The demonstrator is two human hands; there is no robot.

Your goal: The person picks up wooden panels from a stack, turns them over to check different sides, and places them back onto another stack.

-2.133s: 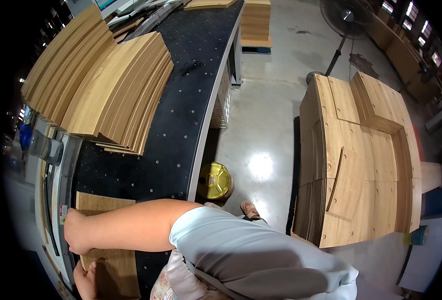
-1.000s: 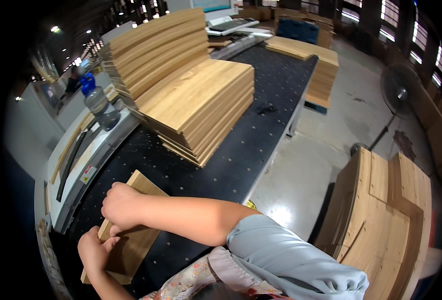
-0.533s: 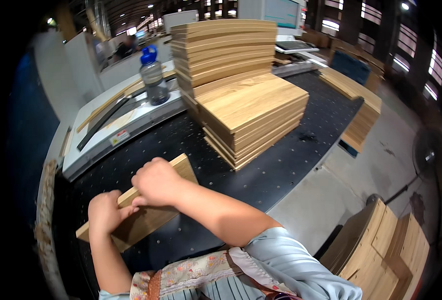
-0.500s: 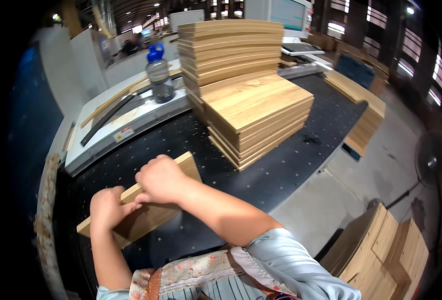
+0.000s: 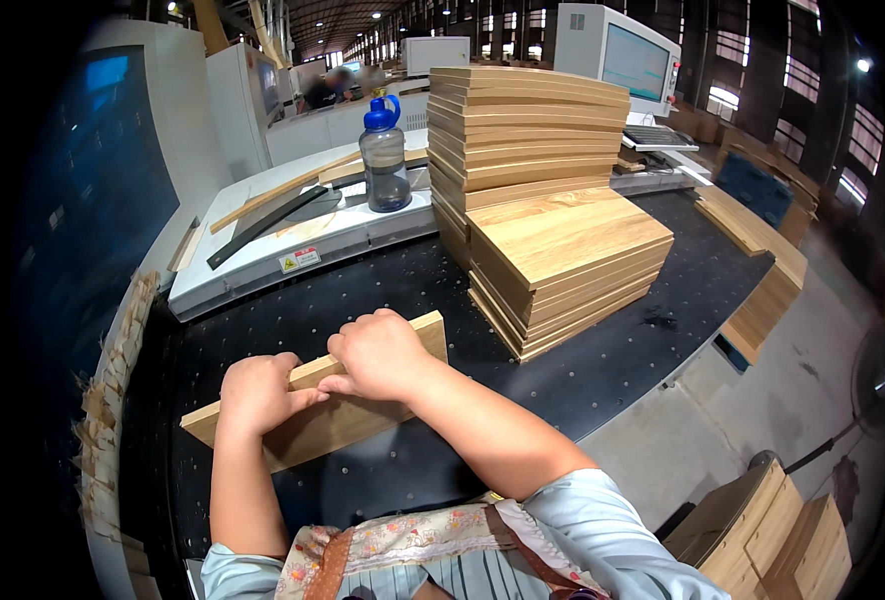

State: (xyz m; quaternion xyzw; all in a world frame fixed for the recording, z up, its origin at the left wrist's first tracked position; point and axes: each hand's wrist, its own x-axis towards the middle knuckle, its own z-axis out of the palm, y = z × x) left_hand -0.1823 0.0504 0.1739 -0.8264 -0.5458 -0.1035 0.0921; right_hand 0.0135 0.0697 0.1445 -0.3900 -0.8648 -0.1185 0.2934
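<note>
Both of my hands grip the top edge of one wood-grain board (image 5: 348, 432), which stands on its long edge, tilted, over the black table. My left hand (image 5: 256, 392) wraps over the edge toward the board's left part. Close beside it, my right hand (image 5: 378, 355) is closed over the edge nearer the right end. The thumbs nearly meet on the near face; the fingertips behind the board are hidden. Ahead and to the right, a lower stack of similar boards (image 5: 573, 240) stands in front of a taller stack (image 5: 528, 125).
A black dotted tabletop (image 5: 523, 400) lies under the boards. Behind it, a white machine ledge (image 5: 263, 225) carries a blue-capped bottle (image 5: 385, 160) and a black bar (image 5: 268, 228). A monitor (image 5: 638, 62) stands at the back. More boards (image 5: 773, 525) and a fan (image 5: 881, 380) are on the right.
The view has shifted, so the stacks and bottle appear farther right and lower. Both hands still hold the board, which now lies at a slightly flatter slant across the picture.
</note>
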